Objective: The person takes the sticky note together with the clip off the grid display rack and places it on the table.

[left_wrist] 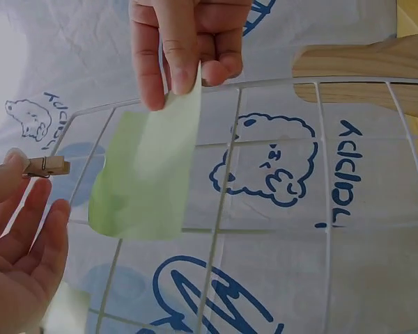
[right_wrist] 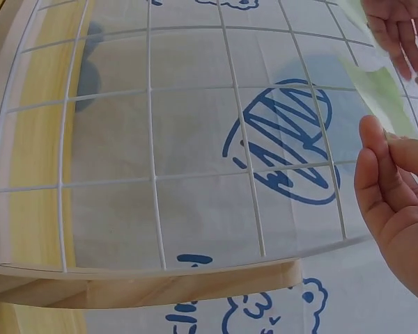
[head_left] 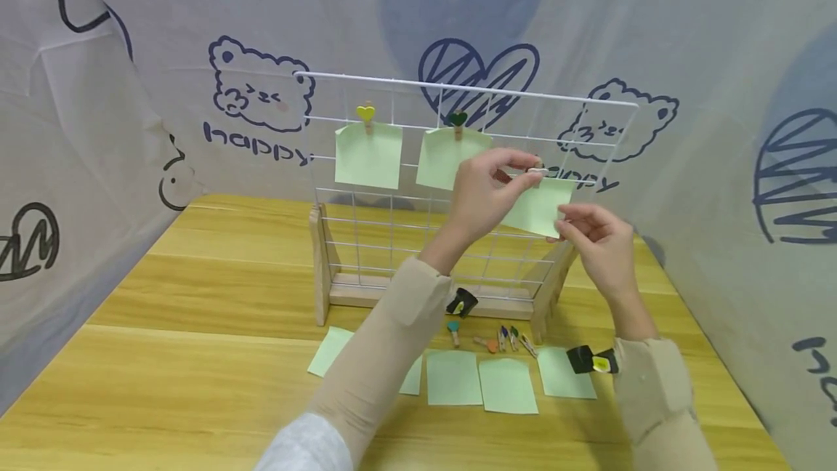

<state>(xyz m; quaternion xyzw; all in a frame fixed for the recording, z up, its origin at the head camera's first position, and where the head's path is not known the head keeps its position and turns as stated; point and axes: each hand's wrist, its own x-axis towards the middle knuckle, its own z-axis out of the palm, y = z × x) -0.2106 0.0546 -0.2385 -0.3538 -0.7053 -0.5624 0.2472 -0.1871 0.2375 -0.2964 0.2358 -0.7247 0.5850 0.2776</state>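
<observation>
Left hand (head_left: 486, 189) pinching wooden clip (left_wrist: 47, 165), right hand (head_left: 600, 244) pinching green note (head_left: 541, 206), wire grid (head_left: 392, 81) behind both, loose notes (head_left: 454, 379) below.

You have a matt paper note (left_wrist: 150, 181), wooden clothespin (left_wrist: 47, 165), smooth wire grid (right_wrist: 150, 89) and smooth wood-grained bench (head_left: 216, 398) before you.

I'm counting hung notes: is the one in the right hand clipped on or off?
Off: the right hand pinches the green note, and the left wrist view shows the clothespin in the left hand apart from it.
</observation>
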